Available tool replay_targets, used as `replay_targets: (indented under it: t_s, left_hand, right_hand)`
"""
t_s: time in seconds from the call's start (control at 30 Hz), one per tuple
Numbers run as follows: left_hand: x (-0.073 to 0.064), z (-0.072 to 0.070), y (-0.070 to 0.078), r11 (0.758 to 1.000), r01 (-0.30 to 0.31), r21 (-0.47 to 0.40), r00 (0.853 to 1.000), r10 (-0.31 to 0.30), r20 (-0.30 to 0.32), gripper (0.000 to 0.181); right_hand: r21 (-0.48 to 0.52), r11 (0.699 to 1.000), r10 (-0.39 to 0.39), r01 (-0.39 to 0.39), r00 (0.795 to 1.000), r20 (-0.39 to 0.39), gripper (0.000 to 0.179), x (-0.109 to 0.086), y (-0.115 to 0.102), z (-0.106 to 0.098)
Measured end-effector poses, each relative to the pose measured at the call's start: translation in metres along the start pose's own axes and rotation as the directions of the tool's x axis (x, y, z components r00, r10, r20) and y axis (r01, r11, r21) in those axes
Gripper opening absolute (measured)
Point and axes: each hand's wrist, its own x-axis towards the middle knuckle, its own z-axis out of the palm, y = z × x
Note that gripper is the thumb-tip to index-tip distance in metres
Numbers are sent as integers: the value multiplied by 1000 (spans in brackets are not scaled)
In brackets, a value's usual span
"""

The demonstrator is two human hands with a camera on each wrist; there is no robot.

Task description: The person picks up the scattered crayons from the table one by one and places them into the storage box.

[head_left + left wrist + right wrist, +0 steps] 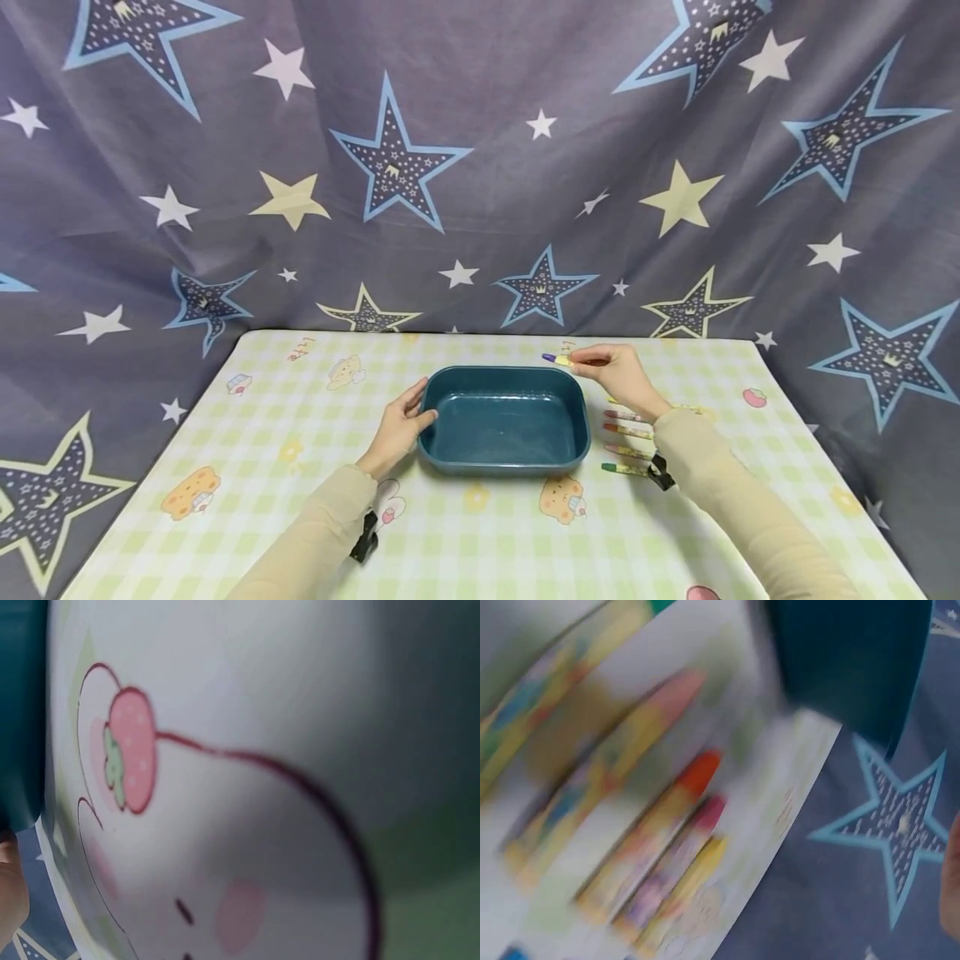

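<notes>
Dark-teal rounded-rectangular tub (502, 425) on green-checked desk (262, 533) | slim multicoloured wrapped crayons (628, 431) right of tub | purple-tipped crayon (557, 359) in right grip (617, 373), near tub's back-right corner | grey star-printed fabric curtain (480, 192) behind desk

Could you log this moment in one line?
left hand: grips teal bin | right hand: pinches purple-tipped crayon | other crayons: beside bin

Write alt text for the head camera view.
A right hand pinches a purple-tipped, yellow-wrapped crayon near the far right corner of a rectangular teal tray, whose left side the left hand grips. More crayons lie right of it on a green-checked tablecloth.
</notes>
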Motion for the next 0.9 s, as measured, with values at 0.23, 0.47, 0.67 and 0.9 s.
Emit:
replay_targets:
  t_s: [0.23,0.47,0.67,0.9]
  left_hand:
    - [3,2,0,1000,1,-10,1000,-1,4,61]
    - [5,1,-1,1000,9,21,1000,-9,-20,61]
    - [4,2,-2,1000,13,16,1000,-13,7,62]
    - [-3,-2,6,999,30,10,999,-30,41,63]
  right_hand:
    - [37,999,-19,17,999,33,21,7,-2,36]
    - [77,997,23,-25,1000,19,19,16,6,72]
    - [15,997,78,-78,997,12,18,18,14,91]
    - [-67,988,144,-141,989,38,14,16,16,102]
